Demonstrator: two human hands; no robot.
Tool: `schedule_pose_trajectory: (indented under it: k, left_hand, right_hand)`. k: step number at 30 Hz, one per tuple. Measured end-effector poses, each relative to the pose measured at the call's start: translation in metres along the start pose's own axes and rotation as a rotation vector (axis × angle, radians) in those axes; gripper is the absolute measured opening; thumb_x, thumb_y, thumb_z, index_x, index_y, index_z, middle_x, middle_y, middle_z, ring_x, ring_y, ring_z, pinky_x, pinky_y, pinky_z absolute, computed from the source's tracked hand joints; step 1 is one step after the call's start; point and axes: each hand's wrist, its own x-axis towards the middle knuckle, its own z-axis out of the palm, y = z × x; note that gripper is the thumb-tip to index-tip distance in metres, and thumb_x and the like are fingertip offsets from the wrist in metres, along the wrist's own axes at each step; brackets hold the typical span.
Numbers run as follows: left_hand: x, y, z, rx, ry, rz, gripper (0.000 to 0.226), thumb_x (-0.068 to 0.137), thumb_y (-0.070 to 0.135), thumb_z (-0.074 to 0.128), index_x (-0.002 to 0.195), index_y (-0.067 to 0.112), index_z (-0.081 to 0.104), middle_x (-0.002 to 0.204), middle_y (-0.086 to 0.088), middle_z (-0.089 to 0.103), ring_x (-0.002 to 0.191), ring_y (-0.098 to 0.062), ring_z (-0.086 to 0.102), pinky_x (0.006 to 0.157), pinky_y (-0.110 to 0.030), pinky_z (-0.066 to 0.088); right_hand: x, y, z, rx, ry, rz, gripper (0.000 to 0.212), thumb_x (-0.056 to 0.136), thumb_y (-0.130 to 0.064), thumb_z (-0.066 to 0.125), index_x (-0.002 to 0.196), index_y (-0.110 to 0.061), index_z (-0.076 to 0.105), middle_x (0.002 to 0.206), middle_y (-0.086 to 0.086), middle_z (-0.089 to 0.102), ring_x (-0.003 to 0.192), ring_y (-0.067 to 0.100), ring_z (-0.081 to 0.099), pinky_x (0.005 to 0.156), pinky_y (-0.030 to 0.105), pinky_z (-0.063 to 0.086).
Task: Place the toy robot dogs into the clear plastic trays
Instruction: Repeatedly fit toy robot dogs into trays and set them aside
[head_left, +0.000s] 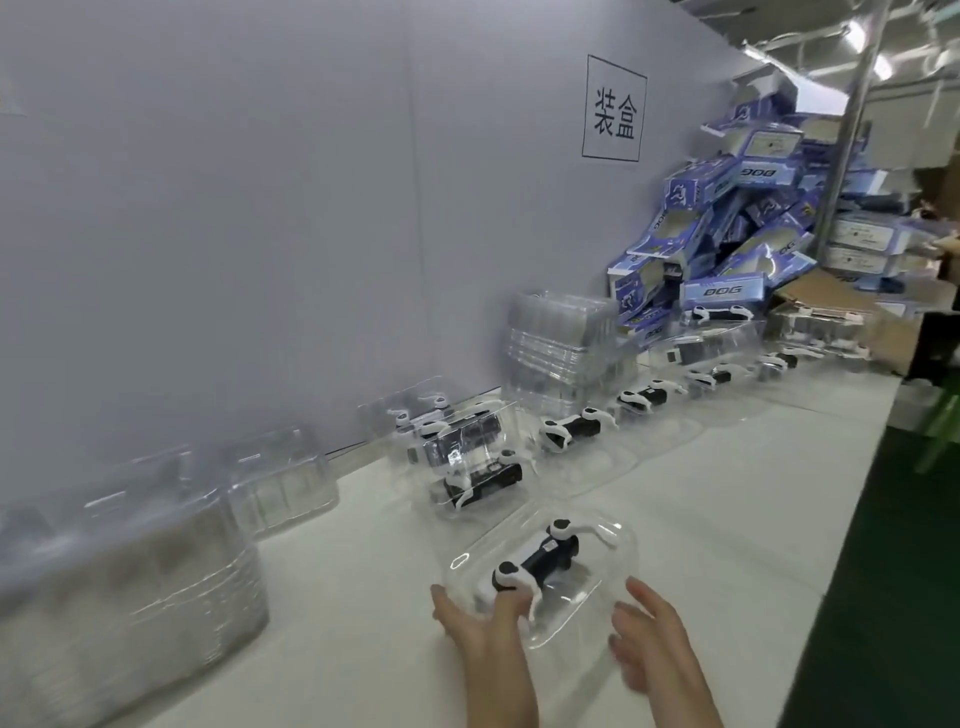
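A black-and-white toy robot dog (540, 564) lies on its side in a clear plastic tray (618, 582) near the front of the white table. My left hand (480, 621) is at the tray's near left edge, its thumb resting on the dog's white leg. My right hand (649, 634) hovers just right of the tray with fingers spread, holding nothing. More dogs (569, 428) lie in trays in a row toward the back right. Two filled trays (467, 457) are stacked behind the near one.
Stacks of empty clear trays stand at the left (130, 587) and against the white wall (561, 348). A heap of blue boxes (737, 234) fills the back right corner. The table's right edge drops to a dark floor (883, 597). A metal pole (841, 135) rises at the right.
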Motion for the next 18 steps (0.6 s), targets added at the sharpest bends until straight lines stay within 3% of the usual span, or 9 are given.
schedule_pose_trajectory:
  k: [2, 5, 9, 12, 14, 16, 18]
  left_hand:
    - [0.008, -0.007, 0.024, -0.007, -0.059, -0.04, 0.125, 0.051, 0.036, 0.069, 0.155, 0.029, 0.001, 0.164, 0.001, 0.004, 0.149, -0.017, 0.013, 0.119, -0.039, 0.015]
    - [0.028, -0.016, 0.051, -0.012, -0.116, -0.075, 0.101, 0.082, 0.033, 0.066, 0.154, 0.038, -0.005, 0.163, 0.012, -0.001, 0.147, -0.012, 0.01, 0.114, -0.037, 0.014]
    - [0.052, -0.028, 0.063, -0.018, -0.15, -0.086, 0.085, 0.091, 0.031, 0.056, 0.155, 0.038, 0.0, 0.161, 0.012, 0.008, 0.147, -0.013, 0.012, 0.11, -0.037, 0.015]
    - [0.06, -0.036, 0.06, -0.041, -0.153, -0.054, 0.076, 0.094, 0.027, 0.055, 0.155, 0.031, 0.01, 0.161, 0.012, 0.012, 0.147, -0.011, 0.014, 0.109, -0.031, 0.016]
    - [0.059, -0.038, 0.053, -0.007, -0.116, 0.002, 0.064, 0.096, 0.019, 0.053, 0.153, 0.026, 0.024, 0.158, 0.006, 0.024, 0.141, -0.008, 0.025, 0.106, -0.026, 0.021]
    - [0.053, -0.031, 0.036, 0.082, -0.065, 0.067, 0.045, 0.096, 0.009, 0.053, 0.138, 0.023, 0.047, 0.145, 0.004, 0.044, 0.13, -0.01, 0.04, 0.102, -0.026, 0.031]
    - [0.044, -0.016, 0.009, 0.157, -0.026, 0.122, 0.031, 0.093, 0.002, 0.054, 0.113, 0.023, 0.063, 0.126, 0.006, 0.061, 0.117, -0.011, 0.056, 0.094, -0.026, 0.043]
  right_hand:
    - [0.008, 0.001, -0.007, 0.031, -0.04, -0.005, 0.043, 0.096, -0.006, 0.054, 0.133, -0.027, 0.047, 0.126, -0.002, 0.049, 0.113, 0.023, 0.05, 0.082, 0.033, 0.04]
    - [0.021, -0.002, -0.016, 0.106, -0.073, -0.069, 0.05, 0.097, -0.014, 0.052, 0.142, -0.033, 0.04, 0.14, -0.007, 0.038, 0.133, 0.019, 0.041, 0.099, 0.038, 0.041]
    - [0.038, 0.0, -0.02, 0.184, -0.042, -0.114, 0.048, 0.097, -0.012, 0.052, 0.141, -0.029, 0.043, 0.143, -0.006, 0.04, 0.117, 0.006, 0.05, 0.096, 0.04, 0.046]
    - [0.042, 0.006, -0.022, 0.216, -0.022, -0.128, 0.042, 0.095, -0.013, 0.055, 0.132, -0.033, 0.052, 0.125, -0.012, 0.052, 0.115, 0.0, 0.052, 0.09, 0.038, 0.049]
    - [0.041, 0.008, -0.022, 0.215, -0.021, -0.15, 0.04, 0.095, -0.013, 0.055, 0.131, -0.032, 0.053, 0.12, -0.014, 0.052, 0.109, -0.005, 0.056, 0.092, 0.038, 0.049]
    - [0.039, 0.005, -0.02, 0.202, -0.016, -0.16, 0.039, 0.096, -0.012, 0.055, 0.132, -0.027, 0.054, 0.119, -0.011, 0.053, 0.101, -0.005, 0.058, 0.097, 0.041, 0.048]
    - [0.036, 0.005, -0.018, 0.117, -0.001, -0.19, 0.036, 0.096, -0.008, 0.055, 0.129, -0.024, 0.055, 0.122, -0.002, 0.053, 0.106, 0.003, 0.058, 0.102, 0.042, 0.044]
